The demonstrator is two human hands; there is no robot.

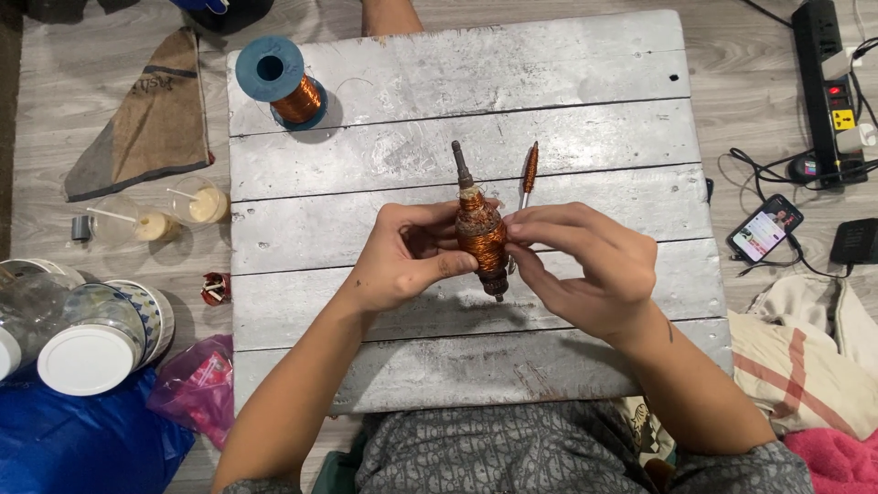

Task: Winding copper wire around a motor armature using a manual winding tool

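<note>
A motor armature (481, 233) wound with copper wire, its steel shaft pointing away from me, is held above a grey wooden board (567, 137). My left hand (402, 256) grips its left side with the thumb under the winding. My right hand (585, 265) pinches its right side with the fingertips. A thin rod wrapped in copper wire (530, 172) lies on the board just beyond my right hand. A blue spool of copper wire (280, 80) stands at the board's far left corner.
Left of the board are two plastic cups with straws (174, 212), glass jars with white lids (87, 338), a pink bag (197, 384) and a brown cloth (155, 114). At right lie a lit phone (765, 229), a power strip (828, 87) with cables, and folded cloths (814, 366).
</note>
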